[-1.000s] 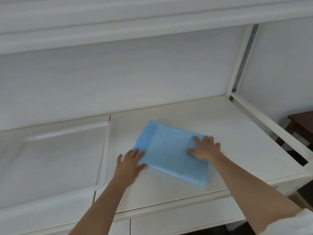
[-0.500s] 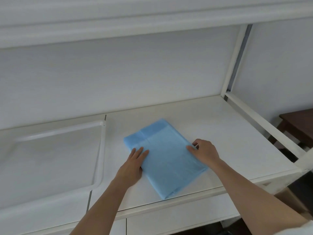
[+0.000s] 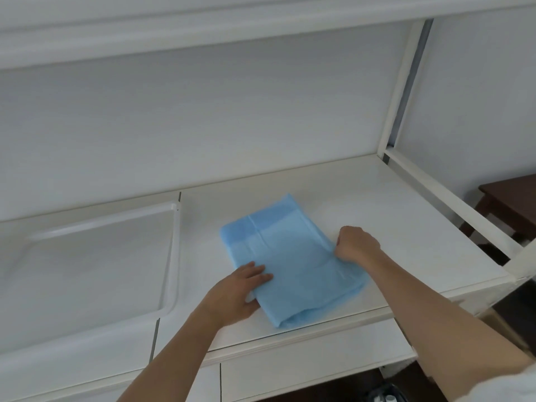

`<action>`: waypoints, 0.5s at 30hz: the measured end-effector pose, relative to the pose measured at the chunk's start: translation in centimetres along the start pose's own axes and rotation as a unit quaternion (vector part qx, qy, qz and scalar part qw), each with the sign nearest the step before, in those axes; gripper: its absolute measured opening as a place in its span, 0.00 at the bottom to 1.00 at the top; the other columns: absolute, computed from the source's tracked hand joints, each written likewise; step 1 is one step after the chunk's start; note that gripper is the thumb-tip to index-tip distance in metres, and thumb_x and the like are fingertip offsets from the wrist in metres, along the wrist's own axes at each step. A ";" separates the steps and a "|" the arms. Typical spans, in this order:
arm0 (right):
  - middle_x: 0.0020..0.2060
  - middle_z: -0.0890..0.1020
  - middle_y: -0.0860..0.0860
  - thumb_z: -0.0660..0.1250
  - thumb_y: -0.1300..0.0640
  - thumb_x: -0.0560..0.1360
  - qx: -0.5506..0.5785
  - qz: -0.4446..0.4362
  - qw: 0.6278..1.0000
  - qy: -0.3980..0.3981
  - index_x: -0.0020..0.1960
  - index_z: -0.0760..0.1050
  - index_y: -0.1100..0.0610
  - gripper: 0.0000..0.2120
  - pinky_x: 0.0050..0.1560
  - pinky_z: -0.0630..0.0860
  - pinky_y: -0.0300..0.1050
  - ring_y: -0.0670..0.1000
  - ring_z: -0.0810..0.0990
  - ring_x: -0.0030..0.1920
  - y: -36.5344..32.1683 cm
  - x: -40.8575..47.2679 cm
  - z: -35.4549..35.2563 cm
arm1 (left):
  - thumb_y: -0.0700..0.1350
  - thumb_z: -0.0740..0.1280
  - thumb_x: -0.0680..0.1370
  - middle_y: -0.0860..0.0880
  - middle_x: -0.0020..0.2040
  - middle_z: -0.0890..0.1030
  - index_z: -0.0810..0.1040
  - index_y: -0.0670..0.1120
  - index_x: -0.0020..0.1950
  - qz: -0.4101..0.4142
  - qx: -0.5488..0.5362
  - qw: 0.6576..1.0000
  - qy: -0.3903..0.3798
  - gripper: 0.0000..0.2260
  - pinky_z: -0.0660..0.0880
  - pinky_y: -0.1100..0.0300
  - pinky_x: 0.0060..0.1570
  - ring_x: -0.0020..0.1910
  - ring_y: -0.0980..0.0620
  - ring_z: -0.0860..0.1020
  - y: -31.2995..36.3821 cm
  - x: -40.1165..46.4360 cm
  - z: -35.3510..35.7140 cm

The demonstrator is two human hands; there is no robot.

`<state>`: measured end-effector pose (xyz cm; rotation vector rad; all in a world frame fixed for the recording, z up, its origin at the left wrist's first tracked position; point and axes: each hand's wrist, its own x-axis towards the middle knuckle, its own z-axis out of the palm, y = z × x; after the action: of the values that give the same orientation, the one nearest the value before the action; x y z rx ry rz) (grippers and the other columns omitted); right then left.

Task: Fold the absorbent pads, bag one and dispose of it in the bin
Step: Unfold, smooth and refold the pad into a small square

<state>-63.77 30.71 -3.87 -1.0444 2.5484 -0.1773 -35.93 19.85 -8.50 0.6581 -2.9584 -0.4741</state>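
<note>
The white table [image 3: 391, 204] carries a shallow clear tray [image 3: 171, 256] on its left part; nothing shows inside the tray. Right of the tray lies the folded blue absorbent pad [image 3: 293, 256], flat on the table near the front edge. The left hand [image 3: 235, 291] rests with straight fingers on the pad's left edge. The right hand [image 3: 355, 245] is curled and grips the pad's right edge. Compared with half a second ago, the pad has turned a little more and the right hand has closed tighter.
</note>
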 end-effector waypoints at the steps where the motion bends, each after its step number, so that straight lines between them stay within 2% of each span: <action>1: 0.50 0.77 0.51 0.62 0.62 0.71 -0.004 -0.034 0.999 0.019 0.55 0.74 0.54 0.13 0.47 0.71 0.44 0.54 0.77 0.51 0.2 0.3 -0.2 | 0.58 0.58 0.74 0.52 0.73 0.66 0.68 0.54 0.72 -0.009 -0.014 1.000 -0.005 0.26 0.56 0.65 0.70 0.75 0.53 0.60 0.0 -0.1 -0.1; 3: 0.57 0.75 0.49 0.61 0.67 0.73 0.070 -0.145 0.986 0.033 0.60 0.74 0.49 0.20 0.55 0.71 0.44 0.51 0.74 0.58 0.7 0.9 -0.1 | 0.48 0.61 0.77 0.54 0.74 0.65 0.68 0.55 0.72 -0.013 -0.035 0.999 -0.012 0.22 0.53 0.67 0.70 0.76 0.55 0.58 0.0 -0.2 -0.4; 4: 0.58 0.75 0.47 0.59 0.69 0.73 0.122 -0.195 0.973 0.029 0.59 0.75 0.48 0.22 0.60 0.70 0.44 0.49 0.72 0.60 0.9 0.9 -0.2 | 0.44 0.62 0.78 0.54 0.74 0.64 0.68 0.55 0.72 -0.013 -0.044 0.999 -0.018 0.22 0.52 0.69 0.70 0.76 0.56 0.57 -0.2 -0.3 -0.5; 6: 0.61 0.76 0.44 0.55 0.73 0.74 0.192 -0.239 0.952 0.025 0.55 0.78 0.46 0.26 0.64 0.67 0.41 0.46 0.71 0.63 1.4 0.8 -0.4 | 0.39 0.61 0.78 0.55 0.74 0.64 0.68 0.56 0.71 -0.018 -0.063 0.997 -0.029 0.23 0.49 0.70 0.70 0.75 0.57 0.56 -0.6 -0.6 -0.8; 8: 0.63 0.76 0.42 0.52 0.74 0.74 0.214 -0.236 0.948 0.003 0.54 0.80 0.43 0.30 0.61 0.67 0.36 0.44 0.72 0.64 1.6 0.5 -0.4 | 0.40 0.59 0.78 0.56 0.74 0.64 0.67 0.61 0.69 -0.027 -0.090 0.995 -0.034 0.23 0.50 0.68 0.72 0.75 0.59 0.56 -0.8 -0.8 -0.8; 10: 0.63 0.76 0.43 0.50 0.75 0.72 0.184 -0.223 0.956 -0.055 0.51 0.80 0.39 0.34 0.55 0.68 0.33 0.46 0.74 0.62 1.6 0.1 -0.3 | 0.46 0.57 0.76 0.59 0.71 0.66 0.64 0.72 0.65 -0.045 -0.141 0.989 -0.020 0.24 0.53 0.66 0.73 0.73 0.62 0.57 -0.6 -1.0 -0.9; 11: 0.63 0.76 0.44 0.49 0.76 0.70 0.169 -0.217 0.958 -0.083 0.49 0.79 0.38 0.35 0.56 0.68 0.32 0.46 0.74 0.62 1.7 -0.1 -0.1 | 0.50 0.57 0.75 0.60 0.70 0.67 0.64 0.76 0.62 -0.057 -0.171 0.984 -0.011 0.22 0.54 0.66 0.73 0.72 0.64 0.57 -0.4 -1.0 -1.0; 12: 0.62 0.77 0.44 0.49 0.77 0.69 0.167 -0.209 0.958 -0.106 0.48 0.79 0.39 0.36 0.56 0.68 0.30 0.46 0.75 0.61 1.8 -0.2 0.2 | 0.52 0.57 0.75 0.61 0.69 0.67 0.65 0.74 0.63 -0.068 -0.198 0.978 -0.004 0.20 0.54 0.66 0.73 0.72 0.64 0.58 -0.3 -1.1 -0.9; 14: 0.59 0.78 0.43 0.49 0.77 0.68 0.179 -0.193 0.957 -0.124 0.50 0.81 0.43 0.35 0.47 0.68 0.25 0.42 0.76 0.53 2.1 -0.4 0.1 | 0.48 0.61 0.79 0.57 0.69 0.69 0.69 0.59 0.69 -0.105 -0.232 0.967 0.012 0.18 0.57 0.63 0.72 0.72 0.59 0.61 -0.2 -1.1 -0.5; 15: 0.58 0.78 0.43 0.50 0.77 0.68 0.176 -0.186 0.958 -0.127 0.53 0.81 0.46 0.34 0.44 0.69 0.26 0.41 0.76 0.49 2.1 -0.5 0.0 | 0.45 0.62 0.80 0.54 0.68 0.72 0.71 0.51 0.70 -0.140 -0.253 0.957 0.018 0.17 0.60 0.64 0.69 0.71 0.56 0.66 0.1 -0.9 -0.6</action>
<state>-64.80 32.59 -4.27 -1.2935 1.9788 -0.5399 -35.05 20.16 -7.91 0.9957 -2.5417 -1.1706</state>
